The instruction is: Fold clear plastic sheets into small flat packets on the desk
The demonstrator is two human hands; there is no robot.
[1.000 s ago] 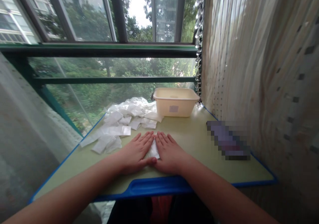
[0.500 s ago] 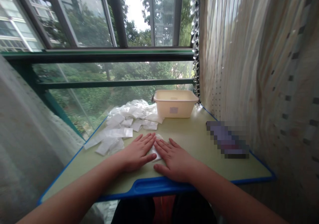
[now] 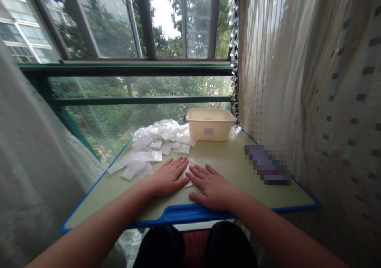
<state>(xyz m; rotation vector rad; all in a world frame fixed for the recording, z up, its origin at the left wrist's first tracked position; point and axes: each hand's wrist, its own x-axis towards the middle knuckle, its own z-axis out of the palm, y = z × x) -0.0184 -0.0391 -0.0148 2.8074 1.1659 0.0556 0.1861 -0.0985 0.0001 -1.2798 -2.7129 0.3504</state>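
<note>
My left hand [image 3: 170, 176] lies flat, palm down, with its fingers stretched forward over the left side of a small white plastic bag [image 3: 188, 182]. My right hand [image 3: 210, 187] rests flat on the other side, its fingertips on the bag's right edge. Only a strip of the bag shows between the hands, so the rest of it is hidden. Beyond my left hand, a heap of similar clear-and-white plastic bags [image 3: 162, 133] spreads across the table's far left, with several looser ones [image 3: 137, 169] lying nearer to me.
A cream plastic tub [image 3: 210, 130] stands at the back of the pale green table [image 3: 232, 160], which has a blue rim. A pixelated, phone-shaped object [image 3: 267, 164] lies at the right. Curtains [image 3: 279, 81] hang on both sides, and a window with a green rail [image 3: 143, 69] is behind.
My hands have drawn slightly apart, uncovering a little more of the bag between them. The whole view has shifted a bit. The heap and the tub stay in place.
</note>
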